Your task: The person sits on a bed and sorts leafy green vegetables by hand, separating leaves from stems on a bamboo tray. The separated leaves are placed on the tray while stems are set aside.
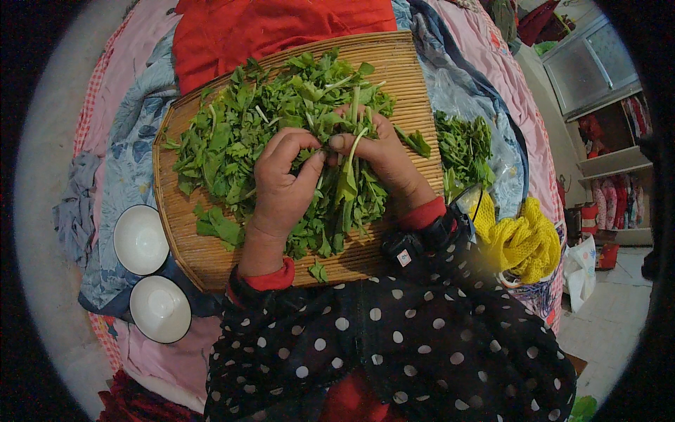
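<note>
A heap of leafy greens (pixel 232 141) covers much of a slatted bamboo tray (pixel 402 77). Above the heap, my right hand (pixel 383 158) is closed around a small bunch of green stalks (pixel 348 183), its thumb pressed across them and the leaves hanging below. Close on its left, my left hand (pixel 283 186) pinches thumb and fingers together at a leafy bit of the greens; the fingertips partly hide it. Both wrists rest low over the tray's near half.
Two white bowls (pixel 140 239) (pixel 160 309) stand left of the tray. To the right lie more greens (pixel 464 144) on clear plastic and a yellow knitted cloth (pixel 524 243). Red fabric (pixel 281 28) lies beyond the tray. A cabinet (pixel 590 67) and shelves stand far right.
</note>
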`<action>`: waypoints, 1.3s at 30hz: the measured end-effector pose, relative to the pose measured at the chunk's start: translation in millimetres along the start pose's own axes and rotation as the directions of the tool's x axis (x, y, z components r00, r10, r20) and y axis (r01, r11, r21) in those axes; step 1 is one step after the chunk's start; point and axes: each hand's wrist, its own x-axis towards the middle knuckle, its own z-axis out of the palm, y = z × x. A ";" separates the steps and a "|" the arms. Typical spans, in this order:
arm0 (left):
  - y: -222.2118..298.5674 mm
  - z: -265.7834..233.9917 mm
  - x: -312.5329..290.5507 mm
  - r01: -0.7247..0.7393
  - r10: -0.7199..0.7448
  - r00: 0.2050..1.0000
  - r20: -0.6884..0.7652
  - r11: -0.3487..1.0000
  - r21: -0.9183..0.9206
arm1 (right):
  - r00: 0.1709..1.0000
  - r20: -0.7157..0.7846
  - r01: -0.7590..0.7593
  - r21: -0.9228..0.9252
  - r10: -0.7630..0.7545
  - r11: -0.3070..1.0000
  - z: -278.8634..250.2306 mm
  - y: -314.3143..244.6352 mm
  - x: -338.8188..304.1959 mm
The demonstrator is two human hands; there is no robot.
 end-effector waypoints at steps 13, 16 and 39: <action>-1.5 -1.0 -1.6 0.044 -0.044 0.998 0.036 0.999 0.003 | 1.000 0.009 0.029 -0.014 -0.029 0.999 -0.7 3.1 2.4; -1.4 -1.2 -1.6 0.044 -0.045 0.998 0.035 0.999 0.005 | 0.999 0.016 0.047 -0.039 -0.047 0.998 -0.2 3.2 3.5; 0.2 -0.6 0.0 -0.015 0.015 1.000 0.005 1.000 0.026 | 1.000 -0.020 0.011 -0.008 -0.011 1.000 2.2 0.2 -0.5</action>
